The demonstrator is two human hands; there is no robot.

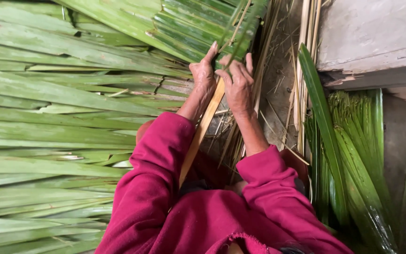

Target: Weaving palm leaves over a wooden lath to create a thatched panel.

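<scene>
Hands [222, 80] pinch ribbed green palm leaf [198, 28] over smooth stick [203, 127].

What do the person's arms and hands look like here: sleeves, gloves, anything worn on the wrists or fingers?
Both arms wear long, loose sleeves of a deep magenta-red knit fabric, pushed up a little so the forearms show bare. The left hand and right hand are bare: no gloves, and no rings, watch or bracelet that can be seen from the head view. A frayed edge shows on the garment near the bottom.
</scene>
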